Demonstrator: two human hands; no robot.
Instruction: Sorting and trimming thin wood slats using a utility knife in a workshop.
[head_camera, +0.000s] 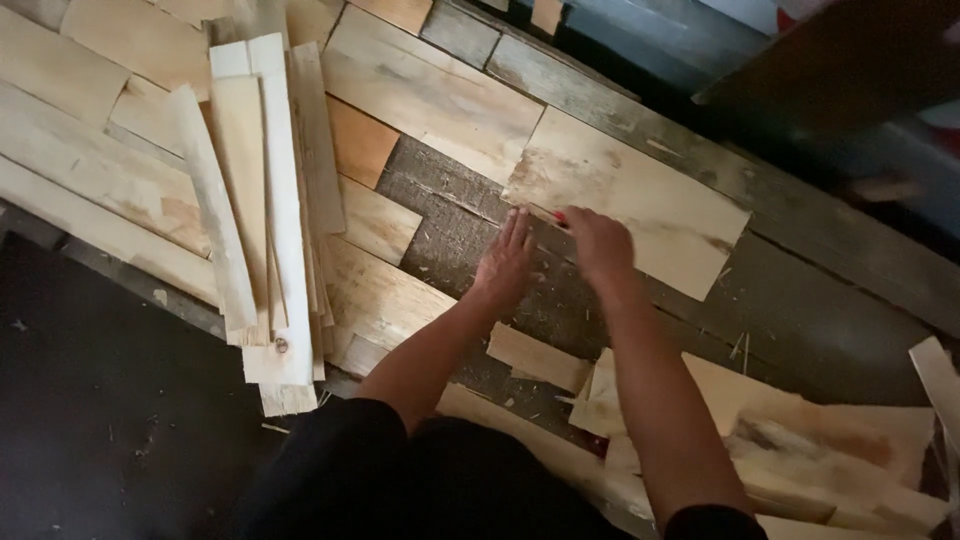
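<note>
My left hand (505, 262) lies flat, palm down, fingers together and stretched out, pressing on the dark rough mat-like patch (455, 225) right at the lower left edge of a pale veneer sheet (630, 205). My right hand (598, 243) is curled closed on a small red-tipped tool (559, 219), only the red end shows past my fingers so I cannot tell what kind it is. The tool's tip sits on the veneer sheet's near edge, just beside my left fingertips. The two hands are close together, almost touching. The veneer sheet lies tilted across dark grey boards (800, 300), running up-left to down-right. To the left a stack of long narrow wood strips (265, 200) lies lengthwise, well apart from my hands, on top of wider pale planks (100, 170). An orange-toned square piece (358, 143) sits between the strips and the dark patch. Near my right forearm a small loose piece of veneer (535, 357) lies flat, and past it, lower right, a heap of curled veneer scraps (820, 450). Dark floor (110, 400) at lower left. My black clothing fills the bottom edge.
</note>
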